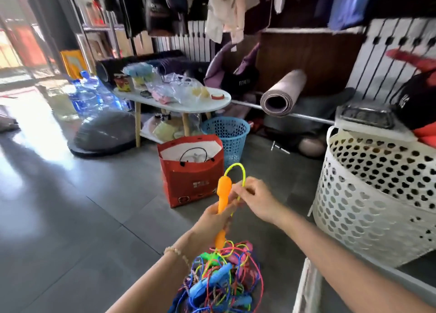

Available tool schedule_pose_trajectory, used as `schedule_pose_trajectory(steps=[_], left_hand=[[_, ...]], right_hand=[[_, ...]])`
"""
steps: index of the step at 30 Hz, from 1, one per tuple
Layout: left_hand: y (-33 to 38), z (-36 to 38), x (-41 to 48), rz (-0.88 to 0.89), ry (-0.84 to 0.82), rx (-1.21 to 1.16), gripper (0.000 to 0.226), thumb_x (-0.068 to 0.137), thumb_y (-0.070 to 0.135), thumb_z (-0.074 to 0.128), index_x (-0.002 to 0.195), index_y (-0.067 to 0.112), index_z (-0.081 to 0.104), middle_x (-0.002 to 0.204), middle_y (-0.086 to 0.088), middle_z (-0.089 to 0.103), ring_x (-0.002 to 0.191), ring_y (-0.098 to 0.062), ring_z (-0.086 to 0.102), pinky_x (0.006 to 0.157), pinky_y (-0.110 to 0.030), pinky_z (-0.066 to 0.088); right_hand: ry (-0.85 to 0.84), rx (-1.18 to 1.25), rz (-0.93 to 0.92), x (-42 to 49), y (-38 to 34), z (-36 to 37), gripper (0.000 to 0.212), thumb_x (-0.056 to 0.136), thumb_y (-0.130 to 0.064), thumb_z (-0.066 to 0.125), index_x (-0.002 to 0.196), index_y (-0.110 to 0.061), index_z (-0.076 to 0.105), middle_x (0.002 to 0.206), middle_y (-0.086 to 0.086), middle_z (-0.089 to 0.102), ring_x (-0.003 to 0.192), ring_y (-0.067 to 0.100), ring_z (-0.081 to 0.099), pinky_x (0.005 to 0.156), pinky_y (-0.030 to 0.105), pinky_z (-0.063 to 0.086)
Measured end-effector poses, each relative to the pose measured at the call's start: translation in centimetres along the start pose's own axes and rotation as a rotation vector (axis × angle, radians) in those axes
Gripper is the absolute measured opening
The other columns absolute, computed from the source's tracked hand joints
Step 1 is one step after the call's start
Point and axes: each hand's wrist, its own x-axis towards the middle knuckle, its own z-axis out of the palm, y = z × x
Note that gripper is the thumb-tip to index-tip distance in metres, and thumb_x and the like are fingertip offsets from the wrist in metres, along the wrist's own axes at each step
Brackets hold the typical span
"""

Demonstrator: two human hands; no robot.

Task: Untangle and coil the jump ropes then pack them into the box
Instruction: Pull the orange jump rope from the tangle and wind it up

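Grey floor tiles [70, 218] lie open on my left. A red paper bag [191, 178] stands just ahead, a white perforated basket [372, 206] crowds my right, and a white crate [306, 289] sits by my right forearm. My left hand [217, 220] is curled round the upright orange handle [223, 192]. My right hand [257, 199] pinches the yellow cord [237, 165] looping off the handle's top. Below my left wrist sits the tangle of ropes [224, 279], blue, red, green and pink. Bag print is too blurred to read.

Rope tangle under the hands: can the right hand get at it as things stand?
Probably yes. The tangle is just below the right hand with nothing between, but that hand pinches the yellow cord and would have to let go first.
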Motion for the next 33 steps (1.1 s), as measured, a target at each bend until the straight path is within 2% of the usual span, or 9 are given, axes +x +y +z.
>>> schedule_pose_trajectory(steps=[3,6,9,11,14,18,22,26,33], left_hand=[[4.5,1.1,-3.0,0.149,0.017,0.035,0.013,0.097,0.017,0.050,0.092,0.012,0.061,0.057,0.011,0.061,0.039,0.000,0.036,0.044,-0.013,0.032],[9.4,1.0,-6.0,0.238,0.044,0.024,0.015,0.097,0.014,0.050,0.093,0.010,0.064,0.071,0.004,0.066,0.040,-0.001,0.037,0.044,-0.012,0.033],[14.0,2.2,-8.3,0.250,-0.003,-0.086,0.016,0.097,0.018,0.051,0.092,0.010,0.064,0.058,0.004,0.058,0.040,-0.004,0.035,0.042,-0.015,0.031],[16.8,3.5,-9.1,0.259,-0.050,-0.166,0.014,0.097,0.018,0.050,0.092,0.010,0.061,0.053,0.008,0.059,0.038,-0.002,0.032,0.039,-0.014,0.029],[20.6,4.5,-9.5,0.349,-0.051,-0.294,0.017,0.098,0.018,0.047,0.094,0.010,0.062,0.079,0.005,0.067,0.036,-0.001,0.032,0.036,-0.010,0.027],[18.8,5.5,-10.0,0.291,-0.048,0.010,0.028,0.100,0.029,0.044,0.115,0.012,0.060,0.105,0.001,0.069,0.045,0.001,0.044,0.045,-0.011,0.037],[12.9,9.5,-12.6,0.177,-0.381,0.056,0.024,0.099,0.029,0.045,0.115,0.022,0.062,0.105,0.010,0.071,0.091,-0.006,0.067,0.077,-0.017,0.051],[12.9,11.0,-13.9,0.226,-0.281,-0.101,0.018,0.095,0.014,0.053,0.110,0.013,0.062,0.094,0.005,0.073,0.077,-0.012,0.071,0.067,-0.019,0.055],[14.5,12.8,-11.6,0.213,-0.185,-0.291,0.015,0.094,0.010,0.055,0.108,0.008,0.060,0.098,-0.001,0.070,0.069,-0.010,0.071,0.062,-0.021,0.057]], right_hand=[[0.095,-0.118,-0.046,-0.5,-4.6,-3.3,0.036,0.098,-0.027,0.047,0.072,-0.007,0.063,0.060,-0.002,0.053,0.052,0.005,0.050,0.061,0.031,0.040],[0.115,0.202,0.069,-2.5,-8.1,-6.2,0.039,0.097,-0.040,0.041,0.082,-0.009,0.059,0.065,0.001,0.058,0.045,0.006,0.048,0.050,0.024,0.038],[-0.167,0.570,0.176,-5.5,-9.6,-6.7,0.052,0.096,-0.051,0.026,0.109,-0.017,0.063,0.094,0.001,0.071,0.065,0.013,0.057,0.056,0.024,0.040],[-0.294,0.552,0.157,-8.0,-10.0,-5.6,0.043,0.095,-0.046,0.034,0.107,-0.018,0.064,0.091,-0.005,0.071,0.073,0.011,0.057,0.059,0.022,0.039],[-0.207,0.273,0.015,-10.9,-10.1,-5.6,0.022,0.098,-0.021,0.046,0.094,-0.015,0.067,0.080,-0.006,0.071,0.067,0.005,0.053,0.055,0.018,0.036],[0.101,0.545,-0.006,-12.3,-11.7,-11.1,0.027,0.099,-0.012,0.041,0.089,-0.011,0.065,0.067,-0.003,0.069,0.055,0.003,0.054,0.055,0.014,0.045],[0.198,0.525,0.021,-12.0,-13.1,-15.4,0.025,0.099,-0.016,0.043,0.099,-0.005,0.066,0.076,0.000,0.069,0.056,0.004,0.054,0.059,0.013,0.048],[0.295,0.594,0.091,-12.2,-12.5,-16.6,0.024,0.099,-0.022,0.045,0.094,-0.010,0.066,0.083,0.003,0.069,0.059,0.009,0.055,0.057,0.015,0.049],[-0.017,0.535,0.209,-17.0,-6.8,-11.4,0.032,0.097,-0.033,0.044,0.112,-0.012,0.064,0.102,0.003,0.069,0.095,0.015,0.065,0.090,0.029,0.048]])
